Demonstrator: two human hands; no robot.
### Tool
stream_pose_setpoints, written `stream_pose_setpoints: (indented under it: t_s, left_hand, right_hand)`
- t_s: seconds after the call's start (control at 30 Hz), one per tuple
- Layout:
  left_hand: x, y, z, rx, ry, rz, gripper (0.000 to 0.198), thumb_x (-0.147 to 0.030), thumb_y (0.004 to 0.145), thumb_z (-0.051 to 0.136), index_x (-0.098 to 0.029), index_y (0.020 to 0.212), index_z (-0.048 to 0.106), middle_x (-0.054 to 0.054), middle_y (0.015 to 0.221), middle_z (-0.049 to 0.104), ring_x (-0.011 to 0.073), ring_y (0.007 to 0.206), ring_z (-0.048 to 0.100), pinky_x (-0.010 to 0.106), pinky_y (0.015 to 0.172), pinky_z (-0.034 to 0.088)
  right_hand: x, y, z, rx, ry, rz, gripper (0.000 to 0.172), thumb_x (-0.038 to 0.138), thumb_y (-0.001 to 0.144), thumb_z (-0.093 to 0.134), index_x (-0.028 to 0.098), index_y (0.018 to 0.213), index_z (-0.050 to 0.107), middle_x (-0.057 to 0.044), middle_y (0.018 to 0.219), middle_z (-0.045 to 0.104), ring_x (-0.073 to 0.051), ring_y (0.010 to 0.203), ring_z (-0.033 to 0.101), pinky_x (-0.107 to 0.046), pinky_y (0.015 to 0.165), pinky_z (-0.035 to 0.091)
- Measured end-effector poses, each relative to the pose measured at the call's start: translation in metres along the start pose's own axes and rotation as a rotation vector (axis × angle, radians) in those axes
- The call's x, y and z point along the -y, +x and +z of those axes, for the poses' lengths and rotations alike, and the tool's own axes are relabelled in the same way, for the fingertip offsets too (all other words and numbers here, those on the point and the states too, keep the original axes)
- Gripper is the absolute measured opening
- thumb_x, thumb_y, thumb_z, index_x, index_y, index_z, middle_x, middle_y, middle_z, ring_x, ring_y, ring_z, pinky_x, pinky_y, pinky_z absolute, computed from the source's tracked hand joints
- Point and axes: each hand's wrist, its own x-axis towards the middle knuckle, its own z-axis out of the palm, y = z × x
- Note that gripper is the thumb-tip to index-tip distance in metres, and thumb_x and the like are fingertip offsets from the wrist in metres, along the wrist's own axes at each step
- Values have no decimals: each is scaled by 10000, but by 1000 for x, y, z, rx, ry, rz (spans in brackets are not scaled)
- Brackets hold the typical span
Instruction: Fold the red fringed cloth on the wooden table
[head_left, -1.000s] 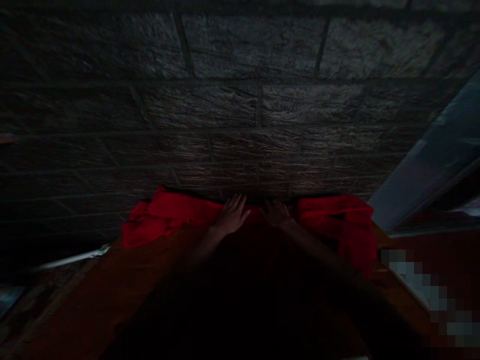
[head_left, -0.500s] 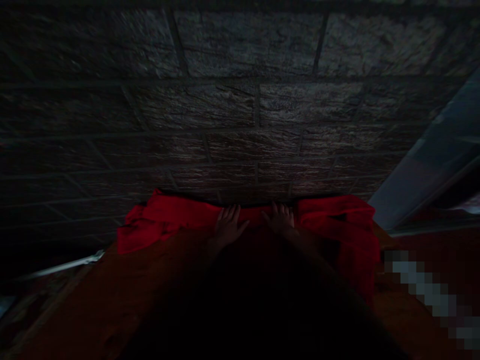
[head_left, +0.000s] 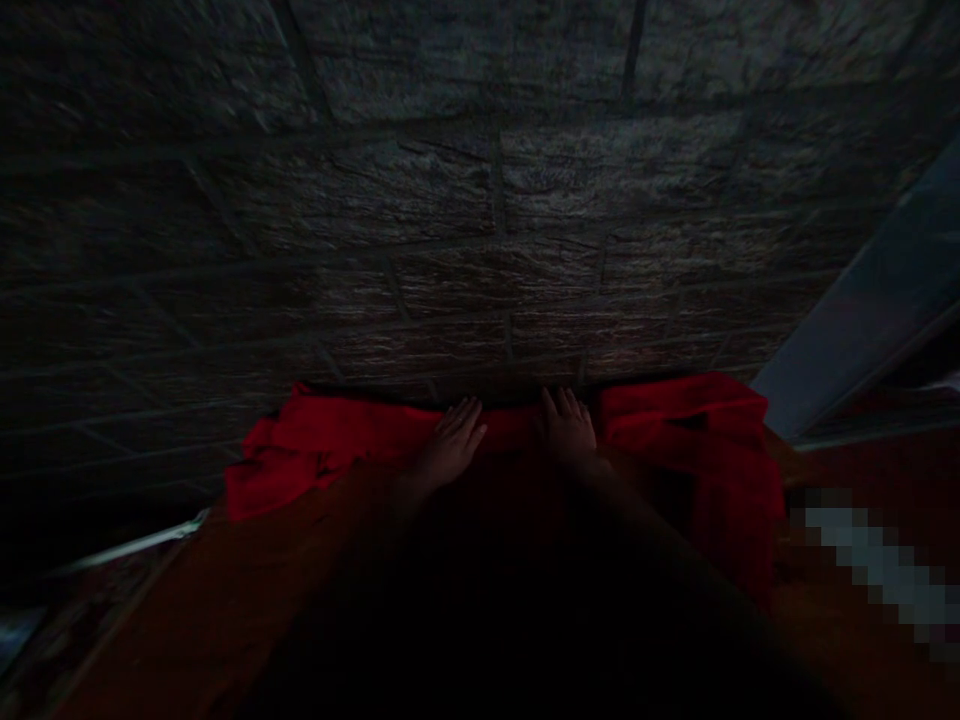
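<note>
Though rumpled, deep red cloth (head_left: 337,442).

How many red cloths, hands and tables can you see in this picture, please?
Red cloth: 1, as far as the dim light shows
Hands: 2, left hand and right hand, both flat on the cloth
Wooden table: 1
Total: 4

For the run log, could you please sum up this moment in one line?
left hand: flat on red cloth | right hand: flat on red cloth | scene: cloth on wooden surface, against brick wall
</note>
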Motion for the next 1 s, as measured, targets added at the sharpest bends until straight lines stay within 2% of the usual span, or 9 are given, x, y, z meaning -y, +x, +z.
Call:
stream_pose_setpoints:
  t_s: [0.1, 0.23, 0.43, 0.63, 0.77, 0.83, 0.9, 0.97, 1.0]
  left_hand:
    - [-7, -7, 8, -21, 80, 43, 628, -500, 1014, 275, -107, 1493, 382, 132, 1557, 354, 251, 1468, 283, 466, 1222, 195]
    - [-12, -8, 7, 2, 136, 7, 701, -581, 977, 337, -120, 1504, 364, 138, 1562, 348, 270, 1465, 290, 470, 1223, 180]
    - [-11, -6, 7, 42, 121, -8, 707, -589, 978, 322, -141, 1525, 322, 124, 1577, 324, 253, 1478, 260, 458, 1227, 150]
    - [-8, -6, 5, 59, 23, 19, 598, -477, 1021, 258, -165, 1527, 320, 91, 1586, 312, 216, 1481, 255, 440, 1230, 139]
    - [-12, -10, -12, 66, -60, 39, 568, -416, 1038, 189, -154, 1526, 315, 82, 1588, 314, 184, 1486, 235, 418, 1230, 151]
    - [-19, -17, -24, 62, -81, 94, 577, -432, 1039, 196, -150, 1532, 294, 79, 1602, 282, 175, 1495, 202, 404, 1235, 133]
    - [-29, -28, -34, 57, -100, 162, 580, -444, 1038, 219, -157, 1539, 278, 72, 1616, 247, 171, 1503, 171, 394, 1240, 124]
    - [-42, -42, -40, 60, -122, 217, 578, -450, 1034, 246, -167, 1537, 286, 69, 1622, 229, 179, 1507, 154, 400, 1241, 132]
    - [-48, -50, -41, 67, -131, 238, 577, -454, 1031, 262, -172, 1533, 298, 70, 1623, 225, 187, 1508, 152, 408, 1241, 137]
  right_hand:
    - [0, -2, 3, 103, -9, 41, 659, 547, 1005, 310, 189, 1557, 269, -186, 1599, 214, -341, 1484, 164, -495, 1174, 151]
    - [-2, -3, 2, 187, 15, 89, 722, 625, 987, 251, 212, 1576, 192, -174, 1621, 133, -339, 1494, 112, -501, 1174, 137]
    - [-3, -2, -1, 211, 53, 100, 893, 770, 904, 234, 192, 1581, 156, -192, 1620, 113, -360, 1492, 91, -510, 1171, 135]
    - [-5, -1, 6, 216, 55, 112, 846, 715, 936, 246, 181, 1583, 135, -194, 1623, 87, -352, 1494, 81, -520, 1171, 106]
    - [-3, 0, -13, 214, 78, 97, 772, 614, 976, 301, 148, 1575, 160, -196, 1621, 104, -339, 1497, 77, -521, 1175, 109]
    - [1, -3, -32, 148, 114, 37, 694, 510, 996, 348, 119, 1556, 226, -189, 1603, 199, -322, 1483, 165, -481, 1173, 175]
    - [6, -11, -51, 121, 182, -81, 547, 391, 1008, 359, 131, 1489, 383, -160, 1513, 406, -284, 1397, 369, -396, 1124, 300]
    - [10, -25, -65, 216, 244, -209, 415, 338, 1011, 353, 178, 1318, 583, -117, 1306, 616, -247, 1207, 564, -327, 1008, 413]
    - [10, -34, -68, 286, 258, -250, 375, 330, 1008, 368, 196, 1213, 652, -101, 1198, 674, -237, 1114, 617, -312, 953, 443]
